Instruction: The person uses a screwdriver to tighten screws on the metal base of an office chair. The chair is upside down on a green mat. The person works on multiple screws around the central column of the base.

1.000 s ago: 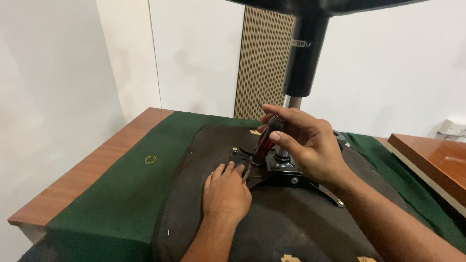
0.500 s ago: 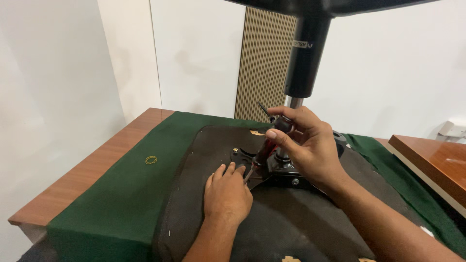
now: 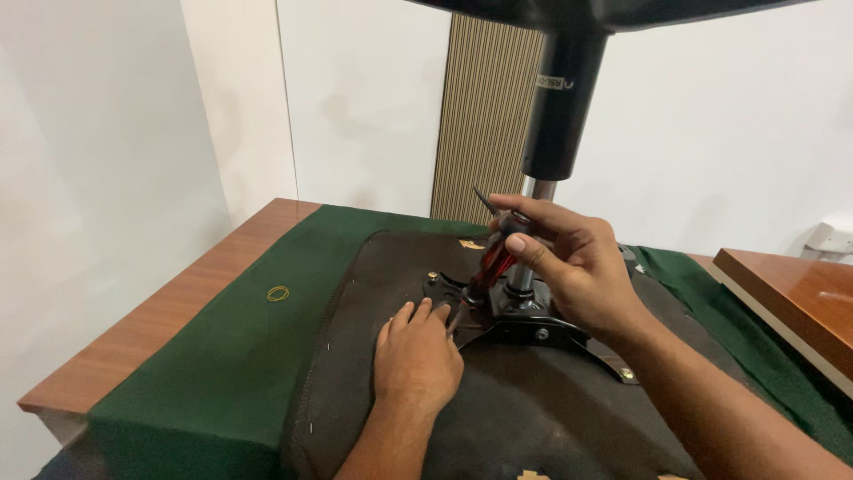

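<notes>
Mid-frame, the right hand point(image 3: 569, 267) is clamped on a red-handled screwdriver point(image 3: 491, 260) at the black metal mounting plate point(image 3: 533, 324); the left hand point(image 3: 416, 356) lies flat, holding nothing, on the dark upturned seat underside point(image 3: 355, 373). Next likely: steady turning.

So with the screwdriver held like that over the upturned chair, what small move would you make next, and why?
Probably turn the red-handled screwdriver in place. The right hand grips its handle, with the tip down at the black metal plate on the chair's underside. The left hand lies flat beside it, bracing the seat. I cannot tell whether the tip sits in a screw.
</notes>
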